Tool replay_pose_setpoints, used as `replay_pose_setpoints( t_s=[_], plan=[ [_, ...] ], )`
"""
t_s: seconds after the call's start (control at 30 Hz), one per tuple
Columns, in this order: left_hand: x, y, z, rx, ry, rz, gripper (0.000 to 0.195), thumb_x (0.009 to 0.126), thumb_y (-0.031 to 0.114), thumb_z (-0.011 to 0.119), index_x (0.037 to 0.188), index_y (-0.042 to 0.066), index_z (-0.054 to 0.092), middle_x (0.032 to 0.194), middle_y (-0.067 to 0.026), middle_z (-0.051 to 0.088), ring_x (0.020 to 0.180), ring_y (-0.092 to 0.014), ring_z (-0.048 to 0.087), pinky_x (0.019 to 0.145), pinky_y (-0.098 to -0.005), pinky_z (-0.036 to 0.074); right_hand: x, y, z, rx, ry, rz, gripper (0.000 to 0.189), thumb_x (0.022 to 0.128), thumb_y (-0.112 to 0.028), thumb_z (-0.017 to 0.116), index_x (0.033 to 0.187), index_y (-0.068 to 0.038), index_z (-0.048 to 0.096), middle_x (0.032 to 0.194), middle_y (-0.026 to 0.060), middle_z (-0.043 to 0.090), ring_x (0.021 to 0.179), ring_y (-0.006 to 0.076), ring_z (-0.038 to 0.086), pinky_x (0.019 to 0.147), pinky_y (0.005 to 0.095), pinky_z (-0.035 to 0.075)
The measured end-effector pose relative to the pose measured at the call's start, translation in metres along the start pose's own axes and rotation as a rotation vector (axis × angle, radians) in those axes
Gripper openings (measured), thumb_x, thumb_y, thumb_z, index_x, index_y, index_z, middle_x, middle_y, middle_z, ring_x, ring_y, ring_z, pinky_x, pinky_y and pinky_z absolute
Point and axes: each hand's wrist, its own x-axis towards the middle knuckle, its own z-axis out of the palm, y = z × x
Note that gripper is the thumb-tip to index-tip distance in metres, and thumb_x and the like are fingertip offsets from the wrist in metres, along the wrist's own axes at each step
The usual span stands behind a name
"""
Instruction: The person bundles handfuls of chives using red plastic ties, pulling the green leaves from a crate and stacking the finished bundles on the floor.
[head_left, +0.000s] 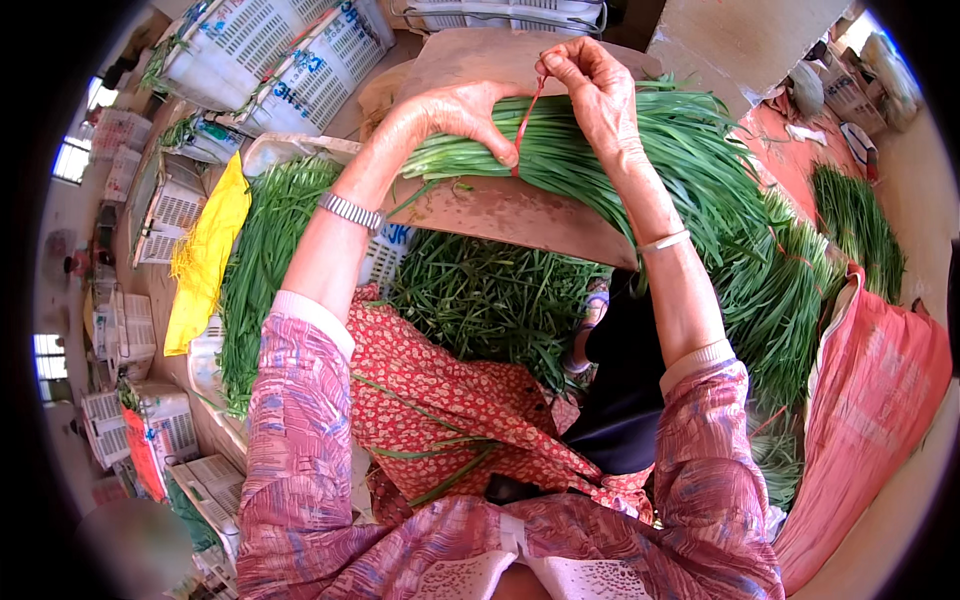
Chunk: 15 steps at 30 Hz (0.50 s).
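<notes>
A thick bundle of long green leafy stalks, like garlic chives, lies across a worn wooden board in front of me. Around its pale end, my left hand is wrapped, thumb on the near side. A thin red tie runs over the bundle just right of that thumb. The upper end of the tie is pinched between the thumb and fingertips of my right hand, raised above the bundle. The tie's underside is hidden beneath the stalks.
Loose greens fill a crate at left, with yellow woven plastic over its rim. Leaf trimmings lie below the board. Tied bundles are at right beside a red woven sack. White plastic crates stand at upper left.
</notes>
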Motion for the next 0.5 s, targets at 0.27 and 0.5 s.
replay_pose_setpoints(
  t_s=[0.27,0.5],
  plan=[
    [0.007,-0.003,-0.017,-0.023,-0.332,-0.142,0.091,0.065,0.039,0.086,0.138,-0.001,0.046,0.123,-0.0195,0.063,0.116,-0.025,0.060,0.100,-0.0348,0.046,0.013,0.013,0.008,0.069,-0.071,0.132,0.010,0.089,-0.013,0.067,0.086,-0.004,0.067,0.081,0.0010,0.070,0.077,0.0061,0.062,0.076,0.0234,0.048],
    [0.002,0.015,0.027,0.583,0.539,-0.068,0.061,0.078,0.044,0.073,0.112,-0.005,0.062,0.097,-0.0235,0.066,0.098,-0.037,0.064,0.083,-0.0468,0.049,0.009,0.041,0.014,0.392,0.025,0.397,0.008,0.091,-0.012,0.067,0.093,-0.005,0.065,0.085,0.0030,0.069,0.078,0.0111,0.062,0.075,0.0250,0.049]
  ],
)
